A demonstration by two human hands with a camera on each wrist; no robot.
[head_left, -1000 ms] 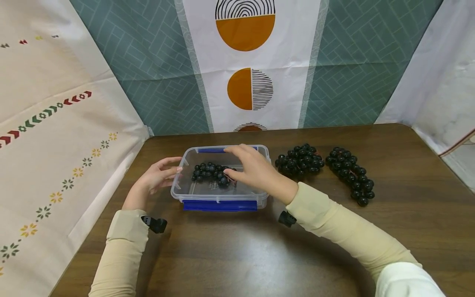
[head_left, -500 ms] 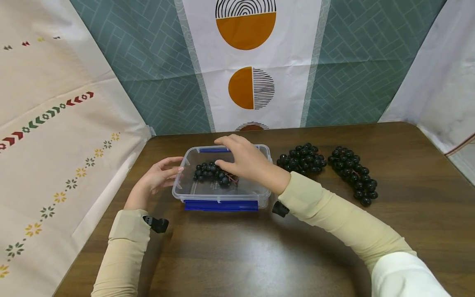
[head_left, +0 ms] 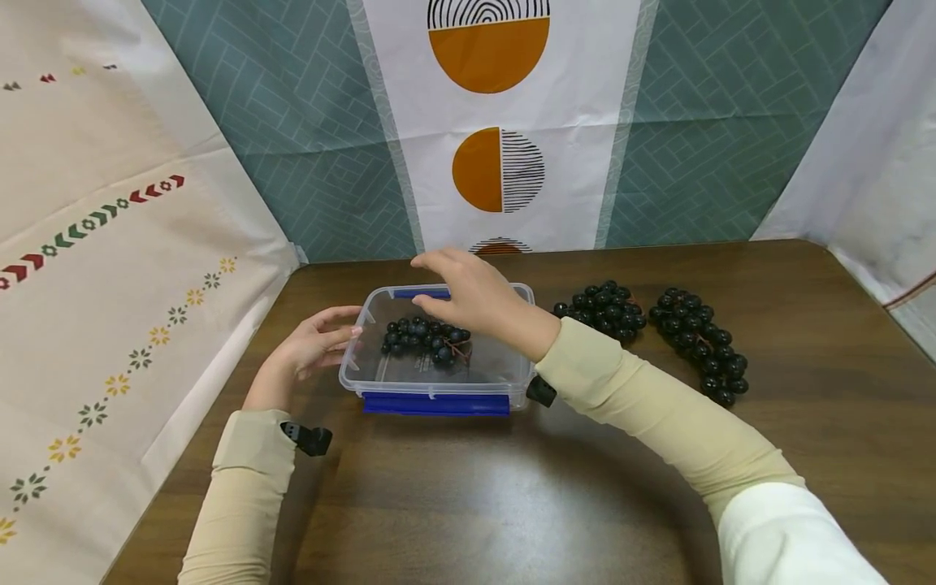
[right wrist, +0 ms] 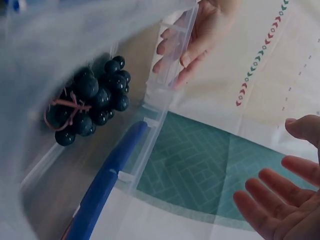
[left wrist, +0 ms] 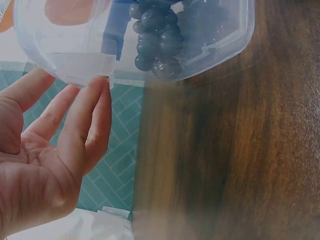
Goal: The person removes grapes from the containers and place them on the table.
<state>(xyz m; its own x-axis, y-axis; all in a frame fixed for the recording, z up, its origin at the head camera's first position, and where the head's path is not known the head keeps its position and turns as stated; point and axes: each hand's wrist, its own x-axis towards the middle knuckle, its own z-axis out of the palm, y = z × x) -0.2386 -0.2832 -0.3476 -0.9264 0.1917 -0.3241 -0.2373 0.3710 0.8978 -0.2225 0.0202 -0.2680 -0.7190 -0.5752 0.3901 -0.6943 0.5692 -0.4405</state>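
A clear plastic food container (head_left: 431, 389) with blue latches stands on the wooden table, and a bunch of dark grapes (head_left: 418, 335) lies inside, its reddish stem toward the right. My left hand (head_left: 312, 348) touches the container's left end with extended fingertips; the left wrist view shows those fingers (left wrist: 82, 112) against the rim. Above the container's far right part hovers my right hand (head_left: 478, 294), fingers spread and holding nothing. In the right wrist view this hand (right wrist: 285, 200) is apart from the far blue latch (right wrist: 105, 180). Part of the far rim is hidden behind it.
Right of the container lie two more bunches of dark grapes, a rounded bunch (head_left: 608, 312) and a long one (head_left: 705, 348). A patterned cloth (head_left: 322, 195) hangs along the table's back edge, with a white cloth (head_left: 146, 268) on the left.
My right hand has moved away from the grapes in the container, up toward the far rim and slightly left. The left hand stays at the container's left end.
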